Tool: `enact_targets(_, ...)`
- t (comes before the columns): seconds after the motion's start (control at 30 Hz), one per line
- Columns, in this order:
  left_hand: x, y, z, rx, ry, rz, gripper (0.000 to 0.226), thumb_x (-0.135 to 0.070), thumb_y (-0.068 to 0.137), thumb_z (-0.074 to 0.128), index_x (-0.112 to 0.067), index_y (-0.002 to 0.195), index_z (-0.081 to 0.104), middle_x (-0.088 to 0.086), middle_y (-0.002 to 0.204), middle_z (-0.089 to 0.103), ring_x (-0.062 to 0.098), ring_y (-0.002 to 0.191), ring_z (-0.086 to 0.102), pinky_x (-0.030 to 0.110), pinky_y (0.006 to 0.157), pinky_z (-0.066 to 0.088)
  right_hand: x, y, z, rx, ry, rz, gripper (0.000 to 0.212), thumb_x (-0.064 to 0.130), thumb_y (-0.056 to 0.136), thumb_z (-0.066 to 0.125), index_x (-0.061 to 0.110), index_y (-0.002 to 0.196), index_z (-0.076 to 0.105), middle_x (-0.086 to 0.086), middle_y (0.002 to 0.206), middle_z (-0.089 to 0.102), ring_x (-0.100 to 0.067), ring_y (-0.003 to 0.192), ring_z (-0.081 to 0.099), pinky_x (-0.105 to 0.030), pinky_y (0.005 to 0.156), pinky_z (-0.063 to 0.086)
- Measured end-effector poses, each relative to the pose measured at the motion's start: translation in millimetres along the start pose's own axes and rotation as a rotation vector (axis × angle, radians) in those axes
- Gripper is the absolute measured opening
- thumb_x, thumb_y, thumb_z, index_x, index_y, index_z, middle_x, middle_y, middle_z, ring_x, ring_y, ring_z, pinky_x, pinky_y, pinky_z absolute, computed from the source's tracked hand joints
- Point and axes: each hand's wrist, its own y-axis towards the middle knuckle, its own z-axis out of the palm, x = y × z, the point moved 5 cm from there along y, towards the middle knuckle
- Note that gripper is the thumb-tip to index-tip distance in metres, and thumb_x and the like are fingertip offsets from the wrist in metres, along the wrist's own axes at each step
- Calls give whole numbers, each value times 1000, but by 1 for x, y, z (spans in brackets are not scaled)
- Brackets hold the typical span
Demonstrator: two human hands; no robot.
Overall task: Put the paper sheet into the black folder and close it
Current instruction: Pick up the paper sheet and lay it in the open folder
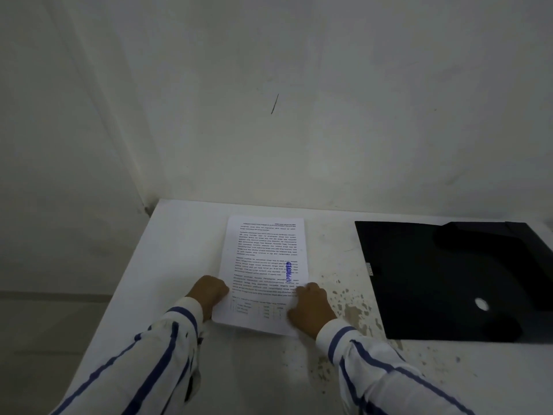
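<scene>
The printed paper sheet (pixel 264 265) lay flat on the white worktop (pixel 179 250), blue stamp showing. My left hand (pixel 209 292) curled on its near left edge, my right hand (pixel 311 307) curled on its near right corner. The black folder (pixel 443 283) lay open, well right of it.

The paper sheet (pixel 264 265) is thin white matt paper, smooth, with black print and a blue ink stamp. At 3 o'clock from it, the black folder (pixel 443 283) looks like smooth plastic or coated card, I cannot tell which, with a slight sheen; a small metal-looking clip sits on its edge. The table (pixel 167 265) has a white matt surface, worn and chipped in brown spots at 4 o'clock from the sheet. The sleeves (pixel 155 354) are soft striped cloth. The wall (pixel 299 115) is matt painted plaster.
</scene>
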Motion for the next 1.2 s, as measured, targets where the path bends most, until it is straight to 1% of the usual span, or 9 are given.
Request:
enact_targets(0.13,-1,3,-4,10,2,-34,25,-8,92,55,7,111,55,28,124,59,45,116,56,53,102,47,-14,1,-9,-83,250,152,40,31,86,55,13,120,44,-9,120,47,-26,110,49,-31,85,48)
enact_targets(0.23,-2,0,-6,11,1,-52,20,-12,92,56,1,107,54,26,122,60,45,113,57,53,99,50,-23,5,-11,-39,532,271,28,29,85,58,11,107,54,-11,113,61,-27,90,62,-25,67,54)
enact_targets(0.33,-1,-4,-4,3,-4,-45,22,-11,92,55,2,109,54,25,122,61,44,111,58,52,98,50,-29,6,-9,43,676,361,15,21,85,58,8,93,62,-15,106,69,-31,86,66,-41,80,59)
enact_targets(0.47,-4,-12,2,-25,46,27,19,-12,95,52,2,108,55,24,124,59,43,112,57,49,97,49,-32,3,-14,54,712,335,10,16,89,55,10,92,62,-13,104,67,-30,88,65,-41,87,56)
enact_targets(0.63,-16,-28,17,-59,67,138,24,-11,95,49,4,111,55,25,121,59,42,108,57,47,94,50,-38,-9,-33,-64,766,230,11,12,90,51,14,95,60,-5,98,63,-20,79,60,-25,62,52)
enact_targets(0.77,-37,-47,44,-62,58,248,12,-6,94,44,-1,94,55,19,104,59,32,92,55,36,79,46,-62,-18,-57,-177,822,228,12,8,86,50,12,97,56,-8,100,63,-22,86,59,-29,68,49)
enact_targets(0.83,-49,-55,65,-65,64,293,13,-6,95,43,-1,94,55,15,98,58,30,90,55,35,77,46,-79,-22,-72,-201,847,209,10,7,88,50,12,95,54,-6,98,61,-21,86,57,-27,64,48)
enact_targets(1.1,-85,-79,188,-46,106,380,27,-11,93,42,1,107,62,18,105,66,27,84,62,29,63,49,-188,-41,-137,-303,899,185,10,6,90,48,12,97,53,1,86,58,-11,74,55,-24,59,47)
enact_targets(1.2,-94,-85,243,-57,117,380,27,-10,93,41,2,109,60,17,107,64,27,87,59,29,67,46,-237,-44,-162,-314,878,188,9,7,91,48,12,97,52,3,84,58,-9,73,55,-22,57,45)
